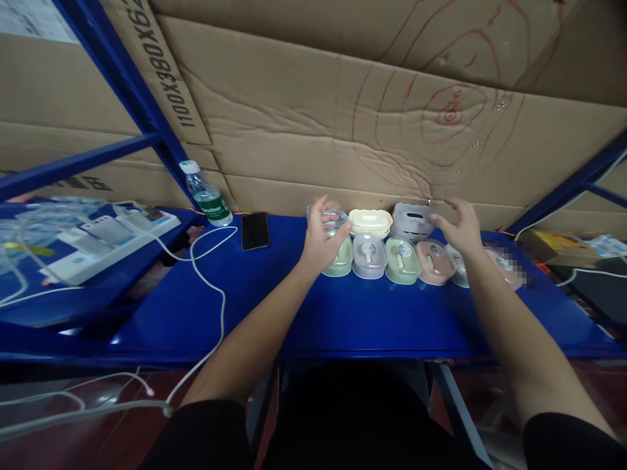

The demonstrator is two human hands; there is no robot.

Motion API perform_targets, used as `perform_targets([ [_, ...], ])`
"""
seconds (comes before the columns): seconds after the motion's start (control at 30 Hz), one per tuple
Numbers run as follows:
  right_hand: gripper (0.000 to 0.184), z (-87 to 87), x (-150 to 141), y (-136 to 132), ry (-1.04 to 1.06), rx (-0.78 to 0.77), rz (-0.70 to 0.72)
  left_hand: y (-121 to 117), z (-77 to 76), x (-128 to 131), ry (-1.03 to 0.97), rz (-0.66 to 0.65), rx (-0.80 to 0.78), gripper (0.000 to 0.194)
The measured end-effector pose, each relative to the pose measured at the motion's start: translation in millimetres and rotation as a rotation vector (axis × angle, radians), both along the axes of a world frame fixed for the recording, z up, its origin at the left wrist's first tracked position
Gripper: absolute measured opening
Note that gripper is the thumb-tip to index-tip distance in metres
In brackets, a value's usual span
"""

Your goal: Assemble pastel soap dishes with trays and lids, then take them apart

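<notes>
My left hand (321, 238) has its thumb and fingers apart beside a stack of clear plastic lids (336, 220) at the back of the table; whether it touches them I cannot tell. My right hand (460, 228) is spread open just right of a stack of grey plastic trays (411, 222), with nothing in it. Between the hands sits a stack of cream trays (371, 222). In front runs a row of small lidded boxes: a green box (340, 261) partly behind my left hand, a lilac box (369, 256), another green box (402, 260), a pink box (434, 262) and more behind my right arm.
The blue table (372, 320) backs onto a cardboard wall (274, 130). A black phone (255, 231) and a water bottle (208, 196) stand to the left, near a white cable (223, 294). A power strip (112, 245) lies farther left. A yellow carton (563, 248) is at right.
</notes>
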State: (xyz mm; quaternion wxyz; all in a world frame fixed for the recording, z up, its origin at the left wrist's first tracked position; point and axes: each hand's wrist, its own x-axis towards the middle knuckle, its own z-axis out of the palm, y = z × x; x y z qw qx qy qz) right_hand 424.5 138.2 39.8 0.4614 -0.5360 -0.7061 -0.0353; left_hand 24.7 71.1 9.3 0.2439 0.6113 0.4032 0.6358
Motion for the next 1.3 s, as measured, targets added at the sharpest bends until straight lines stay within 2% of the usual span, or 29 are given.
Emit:
perform_targets([
  [0.1, 0.045, 4.2, -29, -25, 0.116, 0.143, -0.052, -2, 8.5, -11, 0.179, 0.043, -0.056, 0.073],
  [0.2, 0.035, 4.6, -57, -48, 0.133, 0.228, 0.000, -9, 18.4, -23, 0.521, 0.118, -0.153, 0.059],
  [0.33, 0.028, -0.1, -68, -62, 0.086, 0.242, 0.033, -20, 23.3, -25, 0.901, 0.179, -0.362, 0.078],
  [0.43, 0.027, -6.2, -57, -62, 0.066, 0.215, -0.014, -26, 19.7, -16, 1.043, 0.178, -0.468, 0.094],
  [0.53, 0.024, -11.4, -46, -59, 0.081, 0.192, -0.069, -29, 15.1, -8, 1.077, 0.199, -0.503, 0.104],
  [0.63, 0.020, -14.5, -43, -57, 0.104, 0.203, -0.061, -29, 16.4, -9, 1.083, 0.188, -0.538, 0.107],
  [0.83, 0.020, -17.3, -53, -59, 0.102, 0.196, 0.031, -26, 34.1, -39, 1.133, 0.000, -0.609, 0.098],
  [0.93, 0.020, -17.5, -56, -61, 0.096, 0.164, 0.028, -26, 36.5, -46, 1.139, -0.067, -0.624, 0.106],
  [1.07, 0.019, -16.8, -61, -63, 0.103, 0.144, 0.041, -28, 30.8, -36, 1.148, 0.001, -0.643, 0.119],
  [1.13, 0.018, -16.8, -64, -64, 0.109, 0.146, 0.065, -28, 28.4, -31, 1.169, 0.023, -0.636, 0.115],
  [1.3, 0.019, -19.0, -71, -66, 0.079, 0.126, 0.082, -29, 32.9, -34, 1.172, -0.034, -0.644, 0.107],
])
